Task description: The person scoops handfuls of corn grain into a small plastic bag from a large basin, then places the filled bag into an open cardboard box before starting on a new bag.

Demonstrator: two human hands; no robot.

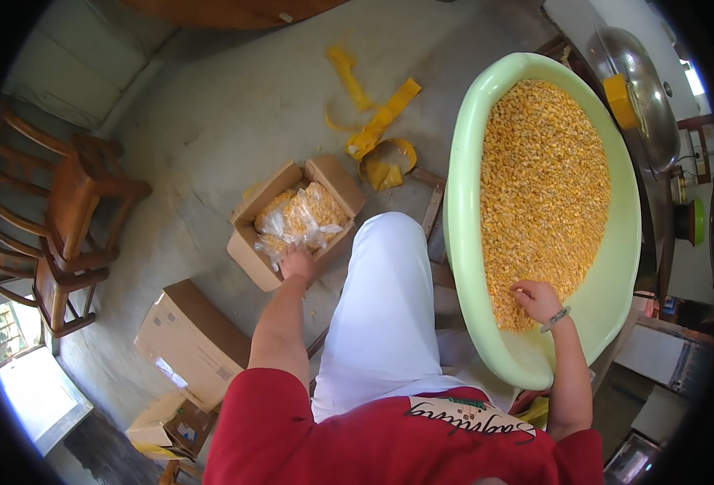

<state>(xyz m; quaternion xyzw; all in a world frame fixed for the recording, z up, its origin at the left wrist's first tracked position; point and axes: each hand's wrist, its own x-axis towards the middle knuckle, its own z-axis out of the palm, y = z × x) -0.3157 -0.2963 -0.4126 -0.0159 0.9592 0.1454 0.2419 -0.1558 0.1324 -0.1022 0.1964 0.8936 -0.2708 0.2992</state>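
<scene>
A large pale green basin (463, 202) on my right holds a broad heap of yellow corn kernels (544, 178). Over the near part of the heap, my right hand (537, 301) has its fingers curled together; a small pale bit shows at the fingertips, too small to name. It wears a bracelet (556, 318). To the left of my knee, an open cardboard box (334, 179) on the floor contains clear plastic bags of corn kernels (304, 214). My left hand (296, 263) reaches to the box's near side, its fingers closed on the edge of a bag, partly hidden.
Yellow tape strips (381, 121) lie on the floor beyond the box. A larger closed carton (191, 343) stands nearer on the left. Stacked wooden chairs (74, 202) are at the far left. A metal wok-like lid (644, 97) leans behind the basin.
</scene>
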